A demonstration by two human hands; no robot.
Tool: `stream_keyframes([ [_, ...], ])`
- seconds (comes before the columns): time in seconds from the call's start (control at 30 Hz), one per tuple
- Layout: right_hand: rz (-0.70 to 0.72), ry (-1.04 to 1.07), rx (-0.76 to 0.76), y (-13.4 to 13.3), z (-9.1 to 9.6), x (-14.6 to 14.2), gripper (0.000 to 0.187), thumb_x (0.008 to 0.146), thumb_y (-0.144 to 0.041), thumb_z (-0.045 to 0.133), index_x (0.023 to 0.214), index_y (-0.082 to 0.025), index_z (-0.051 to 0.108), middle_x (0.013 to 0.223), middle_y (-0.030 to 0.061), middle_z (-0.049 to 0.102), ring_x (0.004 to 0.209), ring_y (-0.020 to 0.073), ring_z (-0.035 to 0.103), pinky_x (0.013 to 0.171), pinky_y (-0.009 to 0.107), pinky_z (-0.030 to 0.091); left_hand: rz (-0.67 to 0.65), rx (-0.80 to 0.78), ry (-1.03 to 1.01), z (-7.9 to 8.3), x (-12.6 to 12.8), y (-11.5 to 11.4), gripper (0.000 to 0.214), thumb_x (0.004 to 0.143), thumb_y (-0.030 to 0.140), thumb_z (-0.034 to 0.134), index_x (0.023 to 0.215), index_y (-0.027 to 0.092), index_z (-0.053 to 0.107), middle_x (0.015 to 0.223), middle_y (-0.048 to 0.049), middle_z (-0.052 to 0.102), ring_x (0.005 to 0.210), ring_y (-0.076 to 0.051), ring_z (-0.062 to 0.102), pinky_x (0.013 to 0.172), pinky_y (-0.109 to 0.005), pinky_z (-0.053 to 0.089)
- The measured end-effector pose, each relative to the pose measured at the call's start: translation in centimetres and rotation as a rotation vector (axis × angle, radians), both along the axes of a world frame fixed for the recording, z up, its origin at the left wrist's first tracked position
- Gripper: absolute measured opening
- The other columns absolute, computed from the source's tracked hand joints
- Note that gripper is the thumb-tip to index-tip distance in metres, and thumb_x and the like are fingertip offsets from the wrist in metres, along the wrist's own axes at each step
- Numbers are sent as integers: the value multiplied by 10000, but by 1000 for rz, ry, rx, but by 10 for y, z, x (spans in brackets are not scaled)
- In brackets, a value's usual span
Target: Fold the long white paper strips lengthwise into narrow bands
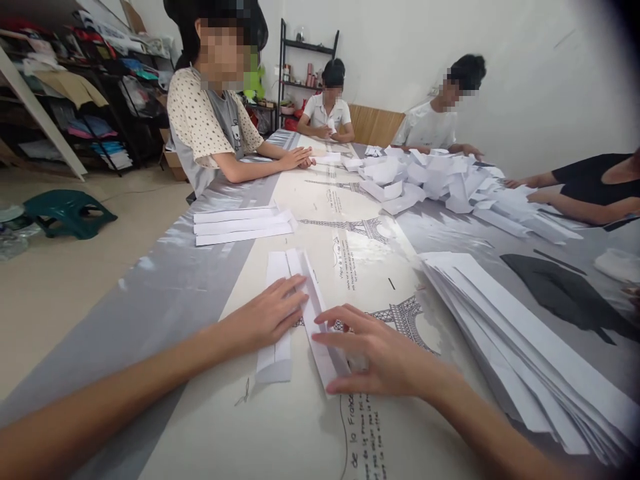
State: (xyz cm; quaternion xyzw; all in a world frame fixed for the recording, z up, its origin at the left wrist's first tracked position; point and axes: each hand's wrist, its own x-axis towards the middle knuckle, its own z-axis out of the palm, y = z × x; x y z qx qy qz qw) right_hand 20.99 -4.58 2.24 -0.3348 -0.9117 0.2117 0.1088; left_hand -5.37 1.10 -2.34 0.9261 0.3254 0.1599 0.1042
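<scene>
A long white paper strip [293,280], folded lengthwise with raised flaps, lies on the table in front of me. My left hand [267,313] rests flat on its left half, fingers pointing right toward the crease. My right hand [375,350] presses on the strip's right flap, fingers spread and pointing left. Both hands hold the paper down; neither lifts it.
A thick stack of white strips [525,333] fans out at my right. Folded strips [240,225] lie farther left. A heap of folded paper [430,177] sits mid-table. The table cover [360,230] has tower prints. Several other people sit around the table; shelves and a green stool [67,212] stand at left.
</scene>
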Motion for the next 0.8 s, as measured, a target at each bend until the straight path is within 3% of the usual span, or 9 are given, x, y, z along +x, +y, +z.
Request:
stream_keyframes([
  [0.1, 80, 18, -68, -3, -3, 2, 653, 870, -570, 733, 1407, -227, 590, 1501, 110, 530, 1228, 271, 624, 988, 409, 566, -7, -33, 0, 2, -2, 2, 343, 1111, 357, 304, 1324, 206, 526, 1578, -120, 423, 1501, -266, 339, 1202, -471, 365],
  [0.27, 175, 87, -48, -10, -21, -8, 725, 896, -485, 741, 1495, -161, 490, 1576, 126, 461, 1404, 241, 497, 1156, 360, 448, 88, -51, -10, 6, 0, 0, 438, 1087, 442, 380, 1445, 192, 409, 1604, -134, 384, 1496, -269, 346, 1208, -457, 357],
  [0.5, 223, 120, 335, -15, -23, -27, 257, 1045, -253, 544, 1200, -89, 666, 1226, 148, 681, 1183, 226, 627, 981, 317, 565, 109, -11, -18, 2, -2, 1, 610, 1087, 405, 372, 1615, 224, 125, 1683, -126, 217, 1525, -264, 290, 1213, -435, 341],
  [0.57, 239, 82, 382, -16, -20, -29, 206, 1035, -187, 526, 1133, -92, 681, 1100, 127, 704, 1063, 212, 662, 912, 313, 588, 82, 14, 13, -1, -3, 2, 553, 1095, 402, 350, 1604, 245, 202, 1695, -100, 190, 1531, -271, 275, 1218, -444, 327],
  [0.67, 259, 47, 439, -18, -19, -30, 178, 1029, -150, 520, 1072, -102, 686, 965, 92, 717, 932, 191, 676, 814, 305, 607, 45, 36, 80, -3, -3, 4, 481, 1107, 395, 301, 1543, 203, 363, 1667, -96, 282, 1546, -270, 229, 1246, -451, 269],
  [0.8, 278, 117, 553, -20, -21, -28, 165, 1030, -122, 529, 1107, -94, 672, 967, 75, 756, 946, 178, 705, 813, 285, 614, 23, 13, 128, -1, -4, 3, 569, 1102, 477, 287, 1546, 128, 359, 1665, -131, 278, 1555, -265, 202, 1255, -427, 241],
])
